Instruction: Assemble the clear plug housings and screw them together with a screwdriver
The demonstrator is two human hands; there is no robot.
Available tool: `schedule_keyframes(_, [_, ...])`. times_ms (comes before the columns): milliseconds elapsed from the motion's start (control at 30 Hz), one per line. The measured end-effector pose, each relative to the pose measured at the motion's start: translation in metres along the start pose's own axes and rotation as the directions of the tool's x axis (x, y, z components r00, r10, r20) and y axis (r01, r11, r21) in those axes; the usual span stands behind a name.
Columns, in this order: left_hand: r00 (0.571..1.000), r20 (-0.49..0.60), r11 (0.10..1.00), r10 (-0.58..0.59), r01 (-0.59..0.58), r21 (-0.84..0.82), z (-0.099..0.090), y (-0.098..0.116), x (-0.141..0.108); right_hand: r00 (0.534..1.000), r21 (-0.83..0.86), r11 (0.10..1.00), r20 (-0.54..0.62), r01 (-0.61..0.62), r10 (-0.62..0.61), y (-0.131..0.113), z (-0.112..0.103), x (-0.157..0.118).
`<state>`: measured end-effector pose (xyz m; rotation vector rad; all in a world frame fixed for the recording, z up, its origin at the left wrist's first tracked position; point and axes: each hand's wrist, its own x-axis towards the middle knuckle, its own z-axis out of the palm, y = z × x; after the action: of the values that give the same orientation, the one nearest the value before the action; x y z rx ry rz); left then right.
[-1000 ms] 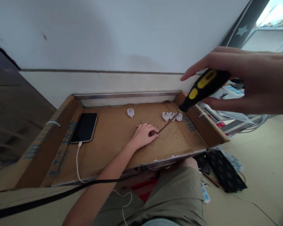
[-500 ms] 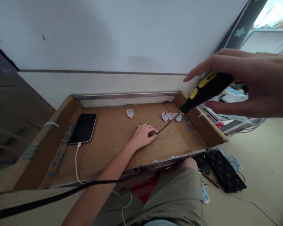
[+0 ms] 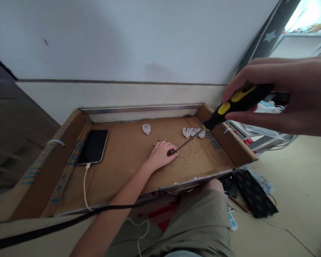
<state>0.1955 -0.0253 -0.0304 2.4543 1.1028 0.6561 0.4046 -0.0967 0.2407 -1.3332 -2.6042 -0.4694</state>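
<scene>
The cardboard tray [image 3: 123, 153] is brown and shallow with upright sides, and on it lie a flat black phone [image 3: 92, 146], clear bumpy plastic pieces [image 3: 193, 132] with metal pins, and many tiny dark grains [image 3: 191, 153]. The right hand [image 3: 286, 92], coming from the right above the tray, holds between thumb and fingers a black and yellow screwdriver [image 3: 238, 103], which slants down to the left hand [image 3: 163, 154], whose fingers are narrow around a small dark part [image 3: 171, 152].

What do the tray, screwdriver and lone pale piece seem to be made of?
Tray: matte cardboard, brown and creased.
Screwdriver: greyish, dull metal shaft; smooth black-and-yellow handle, plastic or rubber by its moulded look.
Pale piece: probably glossy plastic, whitish with glints.
</scene>
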Motion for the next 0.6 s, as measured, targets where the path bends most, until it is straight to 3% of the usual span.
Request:
schedule_keyframes(133, [1.0, -0.007, 1.0, 0.003, -0.003, -0.002, 0.0022, -0.0022, 0.0002, 0.999, -0.049, 0.999, 0.045, 0.001, 0.002, -0.0033, 0.0018, 0.0022])
schedule_keyframes(267, [1.0, -0.005, 1.0, 0.009, -0.009, -0.005, 0.0027, -0.0034, 0.0004, 0.998, -0.019, 0.998, -0.002, 0.063, -0.063, -0.0029, 0.0044, 0.0034])
schedule_keyframes(600, [1.0, 0.004, 1.0, -0.001, 0.001, -0.004, 0.0018, -0.0025, 0.0006, 1.0, -0.042, 0.999, 0.015, 0.023, -0.022, -0.0077, 0.0024, 0.0054])
